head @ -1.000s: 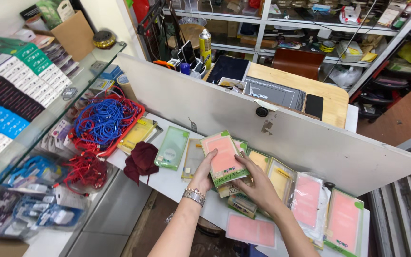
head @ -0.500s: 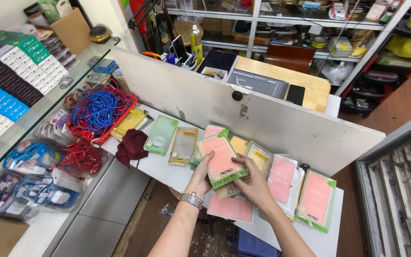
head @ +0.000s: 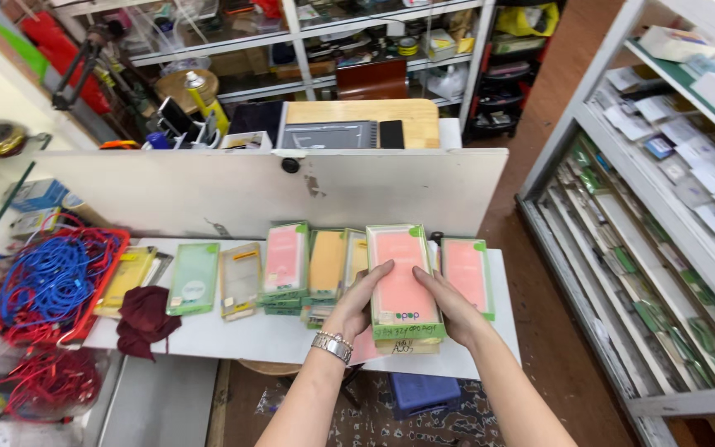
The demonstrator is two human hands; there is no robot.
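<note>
Pink case stack (head: 403,285) shifted right, both hands flanking, white shelf (head: 225,335) edge near

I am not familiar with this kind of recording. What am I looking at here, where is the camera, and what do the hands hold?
There is no machine here. One camera sits on a person's head and looks down, so the two bare arms at the bottom are that person's own. The left hand, with a metal watch on its wrist, and the right hand grip a stack of flat packs from both sides; the top pack is pink with a green edge. The stack is over a white table. More flat packs lie there in a row, beside a dark red cloth and a red basket of blue cables. A white board stands behind the table.
</note>
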